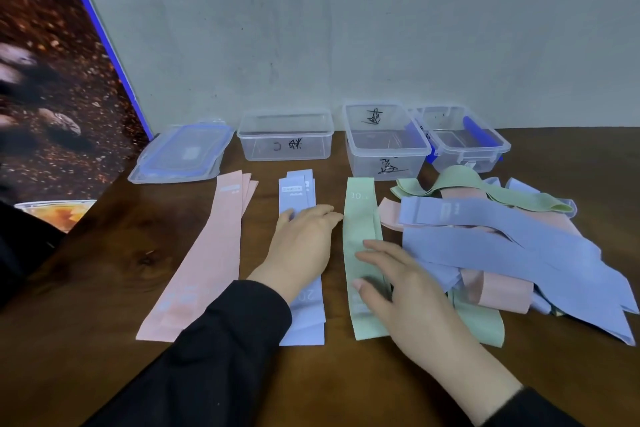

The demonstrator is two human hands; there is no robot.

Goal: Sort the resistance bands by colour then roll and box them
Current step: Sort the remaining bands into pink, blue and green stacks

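Your left hand [302, 243]: fingers straight, flat on blue band stack [300, 288]. Your right hand [407, 291]: fingers extended, pressing green band stack [362, 229]. Pink band stack [211, 253] lies left of blue. Unsorted band pile [512, 253] right of green. Three clear boxes [285, 140] behind, near wall.

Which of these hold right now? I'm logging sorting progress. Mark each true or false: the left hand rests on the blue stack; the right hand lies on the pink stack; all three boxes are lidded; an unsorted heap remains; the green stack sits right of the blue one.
1. The left hand rests on the blue stack: true.
2. The right hand lies on the pink stack: false, it lies on the green stack.
3. All three boxes are lidded: false, the boxes stand open; the lids lie at left.
4. An unsorted heap remains: true.
5. Green sits right of blue: true.
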